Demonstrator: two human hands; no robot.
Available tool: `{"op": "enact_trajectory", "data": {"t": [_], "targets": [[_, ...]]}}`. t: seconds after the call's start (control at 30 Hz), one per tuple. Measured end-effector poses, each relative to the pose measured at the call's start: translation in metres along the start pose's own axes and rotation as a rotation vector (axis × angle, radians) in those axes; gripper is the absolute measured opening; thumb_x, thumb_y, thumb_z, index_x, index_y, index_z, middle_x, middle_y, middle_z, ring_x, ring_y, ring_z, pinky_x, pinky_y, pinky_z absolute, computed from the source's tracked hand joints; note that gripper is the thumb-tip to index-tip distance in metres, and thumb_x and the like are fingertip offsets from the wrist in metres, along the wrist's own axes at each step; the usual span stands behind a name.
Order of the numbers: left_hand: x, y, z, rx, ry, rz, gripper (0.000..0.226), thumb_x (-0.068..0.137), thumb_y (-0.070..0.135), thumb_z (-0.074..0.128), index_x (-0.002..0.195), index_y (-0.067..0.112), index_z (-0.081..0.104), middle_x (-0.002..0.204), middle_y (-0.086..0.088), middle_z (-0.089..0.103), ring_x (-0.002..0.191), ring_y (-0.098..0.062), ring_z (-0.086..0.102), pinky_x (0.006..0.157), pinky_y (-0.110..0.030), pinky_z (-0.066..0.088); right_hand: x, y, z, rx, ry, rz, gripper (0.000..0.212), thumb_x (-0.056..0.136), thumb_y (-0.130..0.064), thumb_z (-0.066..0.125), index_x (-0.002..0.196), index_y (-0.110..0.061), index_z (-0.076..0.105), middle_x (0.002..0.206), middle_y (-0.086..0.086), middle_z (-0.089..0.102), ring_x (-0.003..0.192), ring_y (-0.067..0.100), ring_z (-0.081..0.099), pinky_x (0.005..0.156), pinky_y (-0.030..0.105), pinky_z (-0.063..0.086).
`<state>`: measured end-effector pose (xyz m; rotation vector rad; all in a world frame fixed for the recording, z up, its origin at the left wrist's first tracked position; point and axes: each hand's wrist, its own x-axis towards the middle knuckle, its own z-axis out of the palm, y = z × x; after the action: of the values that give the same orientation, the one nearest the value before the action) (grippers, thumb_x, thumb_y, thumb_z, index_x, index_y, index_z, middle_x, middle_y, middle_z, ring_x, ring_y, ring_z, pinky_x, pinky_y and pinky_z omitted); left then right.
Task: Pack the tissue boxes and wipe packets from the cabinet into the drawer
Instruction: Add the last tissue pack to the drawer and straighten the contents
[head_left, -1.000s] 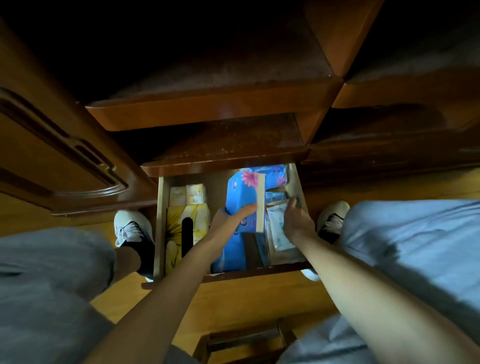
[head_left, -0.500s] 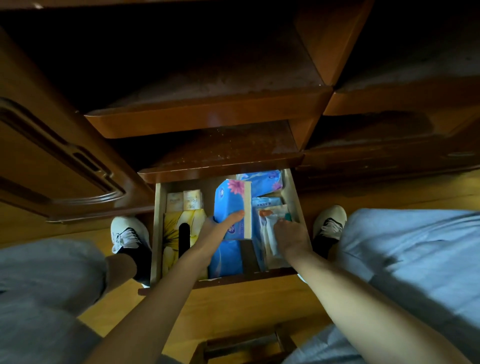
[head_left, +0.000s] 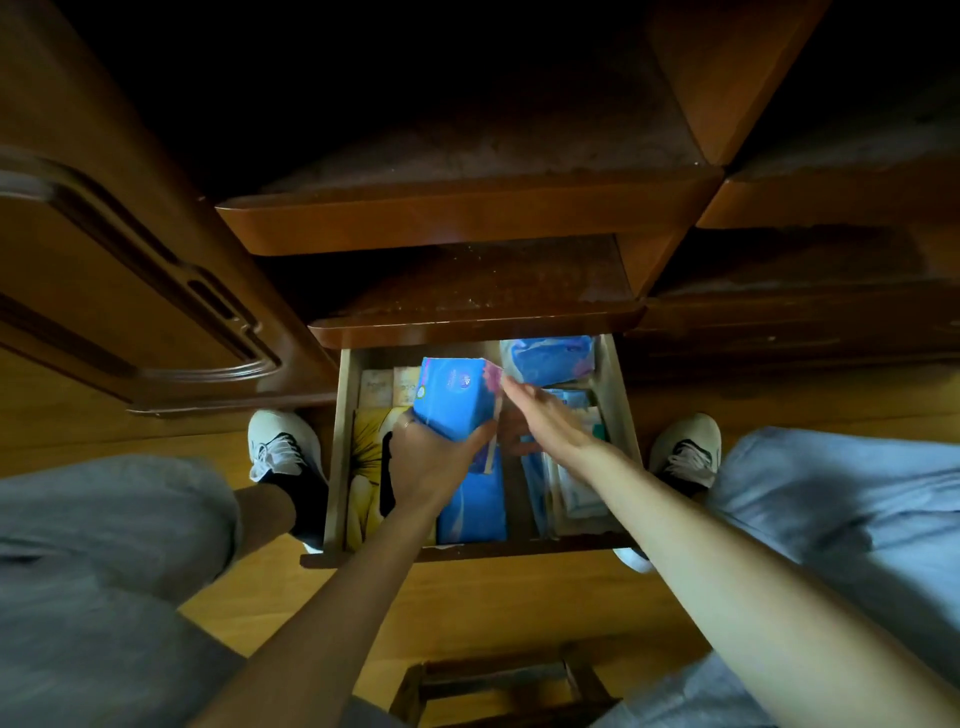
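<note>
The wooden drawer (head_left: 615, 395) stands pulled out below me. My left hand (head_left: 434, 462) grips a blue tissue box (head_left: 454, 397) with a pink flower corner, lifted and tilted over the drawer's middle. My right hand (head_left: 545, 415) reaches across with straight fingers, its fingertips touching the box's upper right corner. Under the box lies another blue tissue box (head_left: 475, 512). A yellow tissue box (head_left: 369, 467) fills the left side, with two small pale packets (head_left: 389, 387) behind it. Wipe packets (head_left: 576, 493) are stacked at the right, and a blue pack (head_left: 550, 358) sits at the back right.
Cabinet shelves (head_left: 467, 218) jut out above the drawer, and an open cabinet door (head_left: 130, 291) stands at the left. My knees and white shoes (head_left: 283, 447) flank the drawer. A wooden stool (head_left: 498, 686) is below on the wood floor.
My left hand lifted the blue box and tilted it flatter. My right hand left the wipe packets and moved up and left to the box's corner.
</note>
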<state>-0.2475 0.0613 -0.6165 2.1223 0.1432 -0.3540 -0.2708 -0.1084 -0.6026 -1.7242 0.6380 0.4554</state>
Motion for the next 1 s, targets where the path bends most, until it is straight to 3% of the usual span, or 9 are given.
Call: {"op": "enact_trajectory", "data": {"t": [0.1,0.2,0.3,0.4,0.5,0.63,0.73,0.87,1.0], "targets": [[0.002,0.005,0.001,0.004,-0.23,0.115,0.065,0.067,0.067,0.078,0.107,0.017,0.063,0.086,-0.006,0.072,0.065,-0.009,0.066,0.051,-0.022,0.05,0.005,0.002,0.011,0.175,-0.072,0.089,0.095,0.063,-0.093,0.059,0.139,-0.038,0.044,0.124,-0.003,0.063,0.109,0.02,0.067,0.086,0.043,0.059],[0.006,0.01,-0.006,-0.034,-0.465,0.008,0.064,0.087,0.05,0.061,0.143,0.021,0.051,0.126,-0.002,0.066,0.106,-0.024,0.068,0.085,-0.033,0.056,0.022,0.023,0.002,0.189,0.048,0.069,0.087,0.077,-0.063,0.075,0.148,-0.031,0.036,0.132,-0.006,0.061,0.114,0.015,0.061,0.096,0.042,0.049],[0.013,0.002,-0.019,0.036,-0.277,0.05,0.041,0.099,0.038,0.052,0.138,0.026,0.056,0.13,0.0,0.065,0.099,-0.017,0.067,0.079,-0.03,0.052,0.039,0.029,-0.006,0.092,0.088,0.085,0.078,0.083,-0.06,0.072,0.145,-0.027,0.037,0.133,-0.008,0.058,0.114,0.014,0.057,0.101,0.042,0.042],[0.028,-0.025,-0.038,0.394,-0.188,0.132,0.048,0.1,0.036,0.052,0.146,0.021,0.051,0.148,-0.001,0.05,0.133,-0.02,0.046,0.103,-0.038,0.044,0.053,0.024,0.007,-0.047,0.088,0.091,0.084,0.081,-0.066,0.07,0.142,-0.024,0.031,0.128,-0.007,0.057,0.108,0.015,0.056,0.092,0.04,0.041],[0.033,-0.05,-0.051,0.555,-0.234,0.13,0.051,0.1,0.035,0.05,0.148,0.017,0.048,0.157,-0.002,0.041,0.145,-0.026,0.033,0.113,-0.042,0.036,0.074,0.018,0.027,-0.123,0.116,0.1,0.077,0.084,-0.064,0.067,0.135,-0.02,0.03,0.132,0.001,0.058,0.113,0.025,0.059,0.093,0.04,0.043],[0.029,-0.061,-0.05,0.693,-0.331,0.191,0.057,0.098,0.039,0.051,0.15,0.016,0.043,0.161,-0.001,0.031,0.148,-0.029,0.027,0.112,-0.044,0.037,0.095,0.012,0.038,-0.095,0.228,0.128,0.076,0.091,-0.056,0.064,0.142,-0.014,0.026,0.14,0.012,0.055,0.12,0.034,0.058,0.103,0.048,0.046],[0.029,-0.061,-0.048,0.768,-0.304,0.235,0.056,0.096,0.039,0.054,0.146,0.015,0.046,0.157,-0.003,0.035,0.145,-0.029,0.029,0.107,-0.042,0.042,0.102,0.018,0.04,-0.078,0.19,0.144,0.075,0.096,-0.051,0.061,0.147,-0.013,0.022,0.139,0.012,0.054,0.111,0.029,0.058,0.095,0.043,0.047],[0.034,-0.055,-0.044,0.699,-0.227,0.199,0.043,0.096,0.035,0.055,0.134,0.015,0.057,0.142,0.001,0.046,0.134,-0.023,0.038,0.096,-0.034,0.045,0.105,0.035,0.048,-0.297,0.075,0.187,0.065,0.1,-0.056,0.05,0.145,-0.009,0.038,0.142,0.018,0.055,0.122,0.036,0.056,0.099,0.041,0.044],[0.041,-0.053,-0.041,0.715,-0.191,0.18,0.039,0.095,0.033,0.056,0.128,0.013,0.061,0.135,-0.002,0.05,0.126,-0.023,0.042,0.092,-0.033,0.048,0.107,0.033,0.043,-0.317,0.045,0.208,0.059,0.094,-0.059,0.057,0.133,-0.015,0.049,0.129,0.011,0.064,0.112,0.031,0.063,0.098,0.049,0.05]]}}
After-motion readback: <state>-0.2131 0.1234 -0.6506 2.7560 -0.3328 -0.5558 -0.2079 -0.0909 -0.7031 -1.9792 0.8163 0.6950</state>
